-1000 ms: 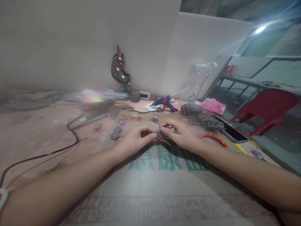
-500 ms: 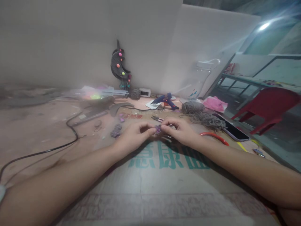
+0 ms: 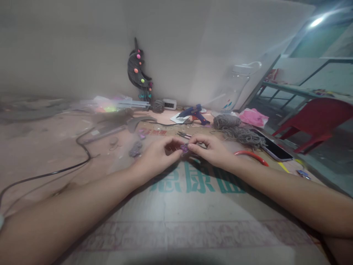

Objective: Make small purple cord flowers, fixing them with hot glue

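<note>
My left hand [image 3: 161, 156] and my right hand [image 3: 211, 150] meet over the printed board [image 3: 165, 209]. Between their fingertips is a small purple and grey piece [image 3: 184, 148], its details too small to make out. My right thumb and fingers pinch it from the right. The left thumb touches its other side, with the left index finger arched above. Just left of my left hand lies a grey and purple yarn piece [image 3: 135, 148], with small purple bits [image 3: 142, 134] behind it. Pointed metal tips [image 3: 184, 135] show beyond the fingers.
A red curved handle [image 3: 252, 156] lies beside my right forearm. Grey yarn [image 3: 242, 137] and a phone [image 3: 275, 147] are to the right. Behind stand a blue glue gun [image 3: 194, 113] and a clear bottle [image 3: 234, 88]. A decorated grey crescent [image 3: 136, 71] hangs on the wall. A black cable [image 3: 68, 170] runs left.
The view has shifted slightly. My left index finger has lifted away from the thumb, widening the gap, and more of the purple piece shows. Both hands stay at the same spot.
</note>
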`<state>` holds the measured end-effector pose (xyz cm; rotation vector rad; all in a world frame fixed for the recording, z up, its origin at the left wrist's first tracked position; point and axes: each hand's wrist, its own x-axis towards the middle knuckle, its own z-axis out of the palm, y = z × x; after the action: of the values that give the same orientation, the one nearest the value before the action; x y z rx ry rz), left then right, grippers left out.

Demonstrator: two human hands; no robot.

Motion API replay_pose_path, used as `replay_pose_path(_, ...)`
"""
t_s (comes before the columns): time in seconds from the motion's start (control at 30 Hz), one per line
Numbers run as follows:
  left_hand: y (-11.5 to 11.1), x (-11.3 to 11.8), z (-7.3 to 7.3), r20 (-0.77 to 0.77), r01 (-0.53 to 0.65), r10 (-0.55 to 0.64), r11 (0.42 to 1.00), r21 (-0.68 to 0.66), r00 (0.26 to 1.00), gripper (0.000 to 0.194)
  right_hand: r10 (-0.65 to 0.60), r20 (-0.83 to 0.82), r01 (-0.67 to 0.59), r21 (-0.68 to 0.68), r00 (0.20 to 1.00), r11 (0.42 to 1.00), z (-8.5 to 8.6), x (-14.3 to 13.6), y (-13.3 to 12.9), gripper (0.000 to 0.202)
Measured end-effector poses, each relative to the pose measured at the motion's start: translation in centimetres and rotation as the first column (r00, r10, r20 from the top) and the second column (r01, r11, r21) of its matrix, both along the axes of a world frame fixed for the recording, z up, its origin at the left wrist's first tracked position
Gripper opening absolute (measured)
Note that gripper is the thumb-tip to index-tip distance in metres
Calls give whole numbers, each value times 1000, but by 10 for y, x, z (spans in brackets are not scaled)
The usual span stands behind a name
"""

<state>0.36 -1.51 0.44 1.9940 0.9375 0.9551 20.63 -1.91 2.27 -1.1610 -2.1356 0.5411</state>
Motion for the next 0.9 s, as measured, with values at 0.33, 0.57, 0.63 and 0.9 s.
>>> replay_pose_path(0.33,3,-4,-4,1,0,0,994,-113,1000,19,45,30,-45,-1,999,999,-1,1,-1,19)
replay_pose_path(0.57,5,-4,-5,57,55,-49,993,-105,997,34,7,-86,-21,-159,996,987,-5,2,4,24)
replay_pose_path(0.63,5,-5,-4,47,10,-5,995,-99,999,38,0,-137,-31,-227,991,973,-6,2,5,26)
replay_pose_path(0.9,4,-4,-1,8,42,-42,995,-85,999,29,24,-39,-29,-130,999,991,-7,3,6,23)
